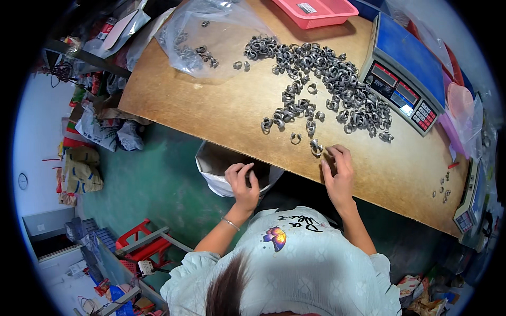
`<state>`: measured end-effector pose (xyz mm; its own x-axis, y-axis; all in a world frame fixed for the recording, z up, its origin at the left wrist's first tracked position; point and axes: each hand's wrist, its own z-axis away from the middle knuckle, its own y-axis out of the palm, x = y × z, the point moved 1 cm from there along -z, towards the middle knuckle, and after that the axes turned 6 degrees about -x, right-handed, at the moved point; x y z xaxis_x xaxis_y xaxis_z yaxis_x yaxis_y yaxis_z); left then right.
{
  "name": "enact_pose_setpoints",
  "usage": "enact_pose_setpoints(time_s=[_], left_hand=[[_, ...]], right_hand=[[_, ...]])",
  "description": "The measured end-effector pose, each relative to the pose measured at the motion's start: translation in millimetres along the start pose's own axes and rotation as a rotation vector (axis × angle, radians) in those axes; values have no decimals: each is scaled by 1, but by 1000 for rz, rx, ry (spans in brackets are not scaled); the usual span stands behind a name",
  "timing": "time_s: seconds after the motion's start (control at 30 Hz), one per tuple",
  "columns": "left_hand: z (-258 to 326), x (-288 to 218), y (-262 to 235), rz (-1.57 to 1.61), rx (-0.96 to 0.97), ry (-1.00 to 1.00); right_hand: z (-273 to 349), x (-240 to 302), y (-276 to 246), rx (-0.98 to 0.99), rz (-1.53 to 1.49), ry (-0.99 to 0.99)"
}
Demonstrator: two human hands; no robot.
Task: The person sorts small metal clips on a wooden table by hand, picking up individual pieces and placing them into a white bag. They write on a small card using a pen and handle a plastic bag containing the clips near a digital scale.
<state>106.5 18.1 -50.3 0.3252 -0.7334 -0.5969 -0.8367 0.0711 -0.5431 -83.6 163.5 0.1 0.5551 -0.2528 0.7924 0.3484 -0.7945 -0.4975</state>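
Dark grey metal rings (337, 73) lie in a loose heap across the wooden table. At the table's front edge is my right hand (340, 174), its thumb and fingers apart and nothing seen between them. Just left of its fingertips sits a single ring (316, 148), and another ring (295, 138) lies a little farther left. My left hand (243, 184) hangs off the table edge, over the white bag (213, 176). Its fingers are bent but spread from the thumb, with no object visible in them. The bag's inside is mostly in shadow.
A clear plastic bag (226, 31) with some rings lies at the far left of the table (211, 105). A pink tray (321, 16) stands at the back. A blue-topped weighing scale (406, 58) borders the heap on the right. Small rings (443, 188) lie near the right end.
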Motion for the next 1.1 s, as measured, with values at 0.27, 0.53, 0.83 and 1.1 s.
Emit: enact_pose_setpoints(time_s=[0.27, 0.53, 0.83, 1.1], left_hand=[[-55, -97, 75, 135, 380, 272], [-27, -44, 14, 115, 392, 143], [-7, -2, -22, 14, 124, -153], [-67, -65, 54, 60, 316, 59]], right_hand=[[3, -10, 0, -26, -25, 12], [5, -13, -3, 26, -68, 53], [-14, 5, 6, 83, -41, 78], [-42, -5, 32, 57, 190, -201]])
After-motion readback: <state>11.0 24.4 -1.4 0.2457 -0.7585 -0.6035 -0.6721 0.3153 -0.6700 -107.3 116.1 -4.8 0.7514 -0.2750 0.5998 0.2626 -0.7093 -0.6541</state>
